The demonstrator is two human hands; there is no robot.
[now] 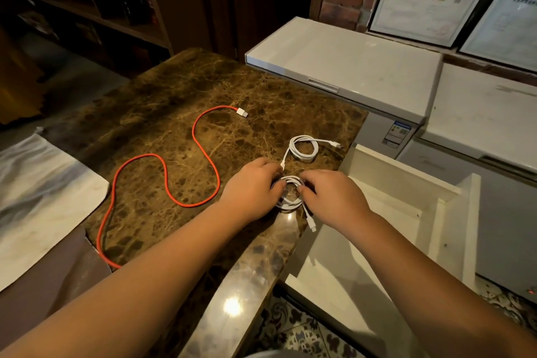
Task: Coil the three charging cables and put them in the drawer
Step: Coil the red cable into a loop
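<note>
Figure: head view of the marble counter (pixel 203 90), read left to right. The red cable (pixel 194 136) lies uncoiled in loose S-curves from the counter's near-left edge toward its far middle, its white plug at the far end. I judge it light, limp and braided, with enough grip not to slide; I would pinch it just behind the plug and wind from there. My left hand (pixel 251 190) is curled, its fingertips pinching the left rim of the white coil (pixel 289 193) at the near-right edge of the counter. My right hand (pixel 329 193) pinches the opposite rim, thumb and forefinger closed on the loops. This coil looks smooth and springy, so I expect it to unwind unless held across all strands; its two plug ends (pixel 311 221) hang free over the edge. A second white coil (pixel 303 148) rests untouched near the far-right edge. The open white drawer (pixel 406 203) stands just beside the right edge, with no cable in it.
</note>
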